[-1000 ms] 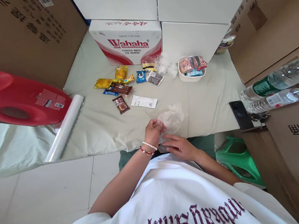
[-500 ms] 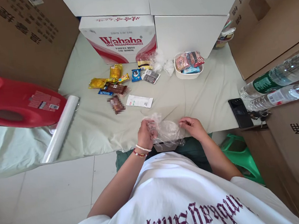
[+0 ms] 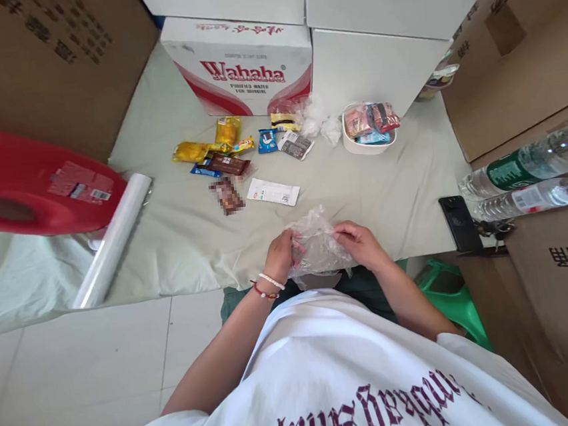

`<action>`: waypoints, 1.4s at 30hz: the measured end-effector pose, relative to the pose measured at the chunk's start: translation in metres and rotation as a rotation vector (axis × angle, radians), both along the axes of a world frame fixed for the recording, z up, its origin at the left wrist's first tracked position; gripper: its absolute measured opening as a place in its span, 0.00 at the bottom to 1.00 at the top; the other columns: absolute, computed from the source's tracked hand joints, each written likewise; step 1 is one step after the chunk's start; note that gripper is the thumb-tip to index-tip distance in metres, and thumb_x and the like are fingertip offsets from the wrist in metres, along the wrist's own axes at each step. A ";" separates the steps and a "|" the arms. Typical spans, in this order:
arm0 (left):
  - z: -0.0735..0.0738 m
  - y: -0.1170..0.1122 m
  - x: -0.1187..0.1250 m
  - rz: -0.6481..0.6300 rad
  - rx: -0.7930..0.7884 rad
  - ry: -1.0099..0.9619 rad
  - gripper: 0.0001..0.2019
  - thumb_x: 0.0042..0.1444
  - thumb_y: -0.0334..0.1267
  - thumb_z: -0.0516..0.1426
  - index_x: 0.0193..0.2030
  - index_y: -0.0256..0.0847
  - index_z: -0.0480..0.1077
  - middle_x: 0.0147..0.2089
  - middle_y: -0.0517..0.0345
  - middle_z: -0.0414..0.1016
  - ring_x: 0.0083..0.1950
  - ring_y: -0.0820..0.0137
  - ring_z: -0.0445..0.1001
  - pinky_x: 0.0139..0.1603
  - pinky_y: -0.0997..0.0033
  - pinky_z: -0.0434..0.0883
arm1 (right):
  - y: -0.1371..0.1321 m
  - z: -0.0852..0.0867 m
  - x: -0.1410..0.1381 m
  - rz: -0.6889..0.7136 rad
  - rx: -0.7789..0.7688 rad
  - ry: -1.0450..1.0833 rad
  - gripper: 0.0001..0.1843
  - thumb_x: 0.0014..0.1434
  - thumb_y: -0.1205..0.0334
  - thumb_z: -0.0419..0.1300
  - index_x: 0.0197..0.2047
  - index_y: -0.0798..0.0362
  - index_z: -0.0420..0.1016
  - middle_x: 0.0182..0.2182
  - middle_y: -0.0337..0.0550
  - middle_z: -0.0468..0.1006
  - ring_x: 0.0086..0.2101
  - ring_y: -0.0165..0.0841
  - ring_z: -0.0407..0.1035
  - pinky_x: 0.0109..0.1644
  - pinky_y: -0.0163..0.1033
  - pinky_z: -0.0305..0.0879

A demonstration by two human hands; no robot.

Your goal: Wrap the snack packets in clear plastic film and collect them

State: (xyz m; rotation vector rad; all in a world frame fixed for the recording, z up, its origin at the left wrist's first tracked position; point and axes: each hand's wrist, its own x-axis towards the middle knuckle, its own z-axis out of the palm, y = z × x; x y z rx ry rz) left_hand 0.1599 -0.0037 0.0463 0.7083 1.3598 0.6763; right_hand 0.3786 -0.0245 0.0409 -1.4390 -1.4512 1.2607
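Observation:
Between my hands, at the table's front edge, is a crumpled clear plastic bag [image 3: 320, 246]. My left hand [image 3: 282, 252] is closed on its left side, with beaded bracelets at the wrist. My right hand [image 3: 360, 242] pinches the bag's upper right side between thumb and fingers. Just beyond lies a flat white packet [image 3: 272, 192], and left of it a small brown packet [image 3: 227, 196] that is blurred out. Farther back are yellow snack packs [image 3: 192, 151], a brown wrapped bar [image 3: 229, 164], a blue packet [image 3: 267, 141] and a grey-and-white packet [image 3: 296, 145].
A white tub [image 3: 370, 146] holds several packets, beside crumpled clear bags [image 3: 312, 116]. A Wahaha carton [image 3: 245, 69] stands behind. At left are a red jug [image 3: 34, 177] and a roll of plastic film [image 3: 113, 243]; at right, a phone [image 3: 460, 223] and bottles [image 3: 528, 199].
My right hand has moved left and taken hold of the clear bag. The bag now stands higher and is bunched between both hands. The whole view has shifted slightly.

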 end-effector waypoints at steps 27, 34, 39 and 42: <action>0.020 -0.017 -0.056 -0.607 1.356 0.831 0.21 0.65 0.32 0.53 0.63 0.47 0.73 0.62 0.50 0.79 0.70 0.62 0.69 0.72 0.53 0.61 | 0.028 -0.010 -0.005 0.055 -0.292 -0.012 0.26 0.52 0.48 0.67 0.51 0.52 0.75 0.32 0.36 0.75 0.30 0.31 0.69 0.36 0.37 0.66; -0.040 -0.011 -0.053 -0.779 1.031 1.049 0.29 0.73 0.47 0.45 0.77 0.43 0.56 0.79 0.43 0.56 0.78 0.55 0.58 0.79 0.35 0.42 | 0.065 -0.002 0.024 -0.081 -0.203 -0.171 0.20 0.55 0.47 0.62 0.43 0.52 0.78 0.28 0.38 0.76 0.27 0.32 0.67 0.34 0.39 0.65; -0.038 -0.013 -0.050 -0.688 0.957 1.109 0.30 0.74 0.47 0.42 0.79 0.41 0.53 0.79 0.42 0.55 0.79 0.54 0.57 0.78 0.31 0.38 | 0.066 0.024 0.030 -0.344 0.321 -0.527 0.15 0.66 0.54 0.55 0.45 0.51 0.80 0.40 0.48 0.80 0.39 0.38 0.73 0.47 0.47 0.71; -0.036 -0.013 -0.046 -0.683 0.943 1.124 0.30 0.74 0.48 0.41 0.78 0.42 0.54 0.79 0.44 0.54 0.80 0.55 0.55 0.79 0.31 0.37 | 0.047 0.030 0.004 0.046 0.564 -0.592 0.15 0.71 0.56 0.55 0.52 0.49 0.80 0.50 0.52 0.80 0.50 0.43 0.72 0.58 0.52 0.70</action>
